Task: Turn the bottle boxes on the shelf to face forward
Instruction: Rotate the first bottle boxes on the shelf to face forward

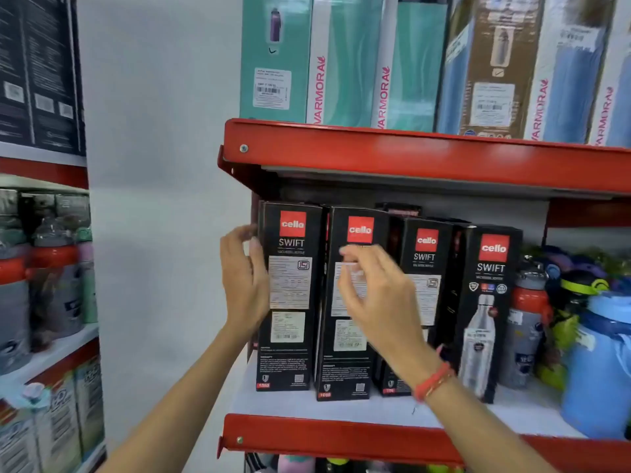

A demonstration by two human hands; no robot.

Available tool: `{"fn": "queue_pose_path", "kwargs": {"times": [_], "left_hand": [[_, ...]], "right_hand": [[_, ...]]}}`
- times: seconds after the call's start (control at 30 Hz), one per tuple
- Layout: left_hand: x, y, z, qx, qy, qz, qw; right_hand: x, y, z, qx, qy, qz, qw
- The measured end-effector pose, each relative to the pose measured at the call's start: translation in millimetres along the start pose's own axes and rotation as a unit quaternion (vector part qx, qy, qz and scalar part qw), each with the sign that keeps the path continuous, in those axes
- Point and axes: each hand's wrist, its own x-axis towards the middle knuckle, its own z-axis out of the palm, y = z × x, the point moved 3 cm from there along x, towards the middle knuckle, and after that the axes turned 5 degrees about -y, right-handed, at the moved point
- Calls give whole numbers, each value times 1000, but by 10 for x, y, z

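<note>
Hands open, holding nothing: left hand (244, 285) beside leftmost box (290, 295) | right hand (379, 295) before second box (348, 336) | black boxes, label sides out

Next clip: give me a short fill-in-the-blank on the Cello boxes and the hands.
1. Only the rightmost Cello Swift box shows a picture of a steel ____.
2. The left hand is at the ____ edge of the leftmost Cello box.
3. A red thread band circles the ____ wrist.
4. The shelf edge is coloured ____.

Missing words: bottle; left; right; red
</note>
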Motion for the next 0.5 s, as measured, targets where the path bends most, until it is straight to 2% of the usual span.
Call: {"fn": "queue_pose_path", "kwargs": {"times": [0.03,0.1,0.17,0.23,0.33,0.37,0.43,0.5], "left_hand": [[-14,-154,-1,-30,-5,-66,997],[-27,-410,58,-48,-67,-163,983],[-65,-613,130,-63,-149,-227,960],[-59,-704,150,-100,-215,-275,932],[-61,-712,130,-142,-338,-284,886],[-61,-741,103,-146,-353,-291,877],[-59,-797,33,-145,-352,-294,876],[-58,-754,-74,-142,-340,-267,891]], "right_hand": [[-64,-10,166,42,-28,36,998],[-187,-99,463,74,-97,94,988],[-300,-197,804,60,-185,150,969],[-332,-267,1065,17,-239,202,949],[-339,-371,1331,-31,-235,251,939],[-331,-401,1396,-32,-223,268,937],[-310,-443,1447,-27,-199,291,935],[-296,-485,1407,-19,-185,286,940]]}}
